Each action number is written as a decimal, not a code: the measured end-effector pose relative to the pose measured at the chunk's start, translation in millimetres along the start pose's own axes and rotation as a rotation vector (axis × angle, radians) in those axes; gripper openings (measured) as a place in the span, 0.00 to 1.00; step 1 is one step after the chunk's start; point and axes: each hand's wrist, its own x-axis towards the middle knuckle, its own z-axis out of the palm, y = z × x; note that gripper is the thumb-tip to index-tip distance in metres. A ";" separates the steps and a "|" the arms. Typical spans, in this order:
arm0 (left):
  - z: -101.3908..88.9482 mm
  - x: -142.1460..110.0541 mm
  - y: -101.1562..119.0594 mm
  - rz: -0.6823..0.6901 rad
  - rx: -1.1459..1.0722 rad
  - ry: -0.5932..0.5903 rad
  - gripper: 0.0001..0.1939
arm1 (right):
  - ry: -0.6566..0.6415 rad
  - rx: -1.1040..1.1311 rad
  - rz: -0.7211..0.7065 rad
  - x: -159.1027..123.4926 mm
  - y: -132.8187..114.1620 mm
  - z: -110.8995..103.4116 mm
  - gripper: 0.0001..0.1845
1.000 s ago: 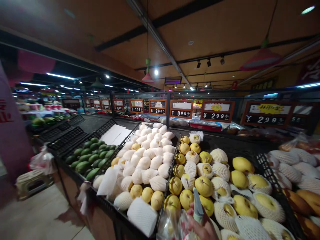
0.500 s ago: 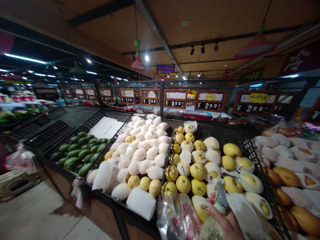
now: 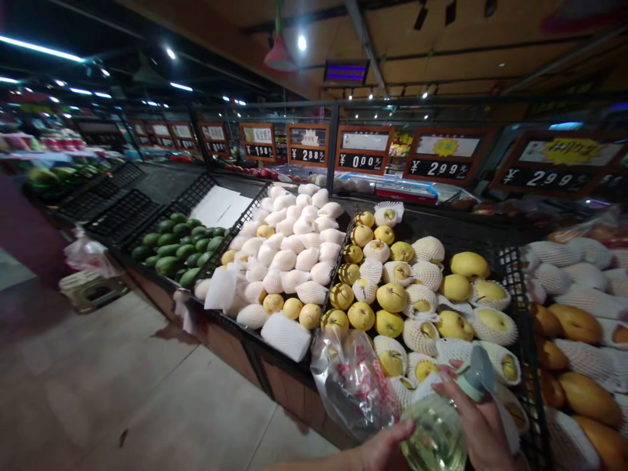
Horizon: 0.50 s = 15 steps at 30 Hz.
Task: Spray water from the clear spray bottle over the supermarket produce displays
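A clear, pale-green bottle (image 3: 434, 435) with a grey-green cap (image 3: 477, 374) is at the lower right, in front of the pears. My right hand (image 3: 483, 418) is closed around its upper part, just below the cap. From the left, my left hand (image 3: 385, 450) meets the bottle's side with its thumb; its other fingers are mostly hidden, and it looks closed on the bottle. Beside my hands lies a crumpled clear plastic bag (image 3: 346, 379) with red print. Yellow pears (image 3: 391, 297), several in white foam nets, fill the bin behind.
Left of the pears is a bin of foam-wrapped fruit (image 3: 294, 261), then green avocado-like fruit (image 3: 179, 248). Brown-orange fruit (image 3: 586, 392) lies at the right. Black mesh dividers (image 3: 532, 392) separate bins. Price signs (image 3: 363, 150) hang behind. A stool (image 3: 93, 288) stands on the tiled floor.
My view has tilted down and turned slightly left. My left hand has come into view at the bottle. My right hand and the bottle sit farther right in the picture, and more of the bottle shows.
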 end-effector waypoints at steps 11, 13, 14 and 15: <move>17.5 -67.3 29.4 0.047 -0.272 0.321 0.28 | -0.364 0.080 -0.046 -12.4 -11.9 84.9 0.30; 18.2 -77.2 32.7 0.098 -0.298 0.385 0.26 | -0.457 0.100 -0.037 -16.5 -12.1 103.0 0.30; 17.1 -81.4 33.8 0.128 -0.305 0.418 0.26 | -0.493 0.104 -0.050 -18.3 -12.8 111.8 0.29; 15.2 -85.1 34.8 0.158 -0.310 0.448 0.26 | -0.519 0.094 -0.066 -20.0 -13.9 120.1 0.27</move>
